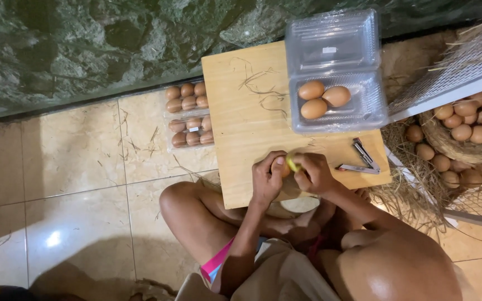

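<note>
My left hand [268, 174] and my right hand [313, 171] meet over the near edge of a low wooden board [241, 128]. Together they grip an egg [283, 167], and a small yellow-green piece [292, 163] is pressed against it under my right fingers. Beyond them on the board stands an open clear plastic egg box [364, 106] with three brown eggs [322, 99] in its lower half. A metal stapler [361, 159] lies on the board just right of my right hand.
Two closed clear packs of brown eggs [189, 114] lie on the tiled floor left of the board. At the right, a straw nest and wire basket [475, 125] hold several loose eggs. A dark stone wall [85, 44] runs along the top. My bare knees are under the board.
</note>
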